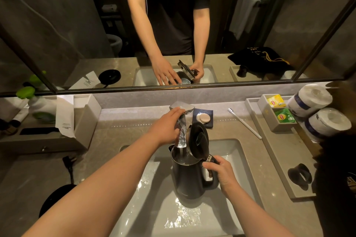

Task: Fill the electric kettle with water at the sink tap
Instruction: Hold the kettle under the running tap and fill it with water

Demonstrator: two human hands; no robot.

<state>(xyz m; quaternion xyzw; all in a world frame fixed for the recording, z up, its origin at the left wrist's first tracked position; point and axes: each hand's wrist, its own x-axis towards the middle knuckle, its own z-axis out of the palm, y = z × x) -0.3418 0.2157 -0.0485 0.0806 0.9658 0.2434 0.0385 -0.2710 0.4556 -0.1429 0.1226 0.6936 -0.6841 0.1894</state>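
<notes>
A dark electric kettle (187,179) stands upright in the white sink (237,152), its lid (198,139) tipped up and open. The chrome tap (181,132) reaches over the kettle's mouth, and a stream of water runs from the spout into it. My right hand (221,172) is closed around the kettle's handle on the right side. My left hand (166,127) rests on the tap, fingers wrapped over its lever at the top. Water lies pooled in the basin below the kettle.
The kettle's round black base (55,198) and its plug (67,161) sit on the counter at the left. A soap dish (204,117), a toothbrush (244,123), a tray of tea bags (277,109), two toilet rolls (317,113) and a black cup (299,175) lie to the right. A mirror hangs behind.
</notes>
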